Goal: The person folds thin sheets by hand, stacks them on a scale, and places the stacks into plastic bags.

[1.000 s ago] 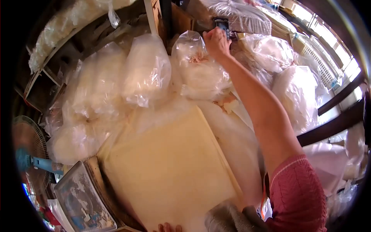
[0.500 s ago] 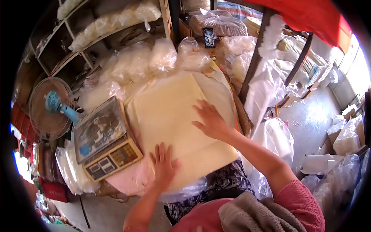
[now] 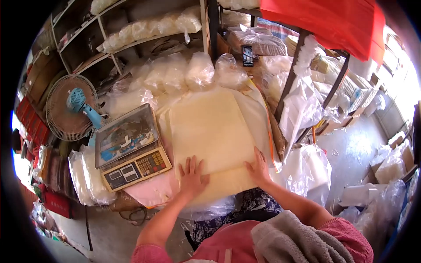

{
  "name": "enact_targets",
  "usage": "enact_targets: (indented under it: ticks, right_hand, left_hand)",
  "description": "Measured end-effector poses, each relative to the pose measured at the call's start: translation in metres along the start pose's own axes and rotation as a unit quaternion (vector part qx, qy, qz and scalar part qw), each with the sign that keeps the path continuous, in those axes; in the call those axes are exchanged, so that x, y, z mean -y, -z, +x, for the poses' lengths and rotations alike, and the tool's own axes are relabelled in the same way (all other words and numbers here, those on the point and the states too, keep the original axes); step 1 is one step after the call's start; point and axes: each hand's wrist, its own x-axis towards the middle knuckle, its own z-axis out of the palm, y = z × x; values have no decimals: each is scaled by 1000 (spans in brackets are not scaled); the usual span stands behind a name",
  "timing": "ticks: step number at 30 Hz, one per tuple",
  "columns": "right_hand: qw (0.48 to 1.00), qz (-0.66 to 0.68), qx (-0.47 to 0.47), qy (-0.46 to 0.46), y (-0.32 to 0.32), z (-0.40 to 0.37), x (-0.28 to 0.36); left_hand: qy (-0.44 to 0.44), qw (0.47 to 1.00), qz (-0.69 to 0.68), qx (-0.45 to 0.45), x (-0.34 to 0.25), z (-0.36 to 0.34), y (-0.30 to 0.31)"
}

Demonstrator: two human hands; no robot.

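A large pale yellow stack of flat sheets [image 3: 210, 131] lies on the table in front of me. My left hand [image 3: 192, 175] rests flat on its near edge with fingers spread. My right hand [image 3: 258, 168] lies flat on the stack's near right corner, fingers apart. Neither hand holds anything. A grey towel [image 3: 298, 241] hangs over my right shoulder.
A weighing scale [image 3: 131, 149] with a keypad stands left of the stack. A blue fan [image 3: 72, 109] is further left. Several clear bags of white material [image 3: 175, 72] pile up behind. A phone [image 3: 247, 55] leans at the back. Shelves, a red cloth [image 3: 324, 22] and more bags surround.
My right hand came back from the phone at the rear and settled on the stack's near right corner. The view pulled back; the left hand stays on the near edge.
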Motion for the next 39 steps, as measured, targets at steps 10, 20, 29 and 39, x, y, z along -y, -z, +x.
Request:
enact_targets:
  ticks: [10, 20, 29, 39]
  right_hand:
    - [998, -33, -4, 59, 29, 23, 21]
    - [933, -210, 163, 240, -19, 61, 52]
    - [918, -270, 198, 211, -66, 80, 22]
    - [925, -213, 129, 287, -66, 50, 27]
  left_hand:
    - [-11, 999, 17, -25, 1, 0, -1]
    - [27, 998, 47, -16, 1, 2, -3]
    - [55, 997, 52, 6, -8, 10, 3]
    - [51, 996, 63, 41, -6, 10, 5]
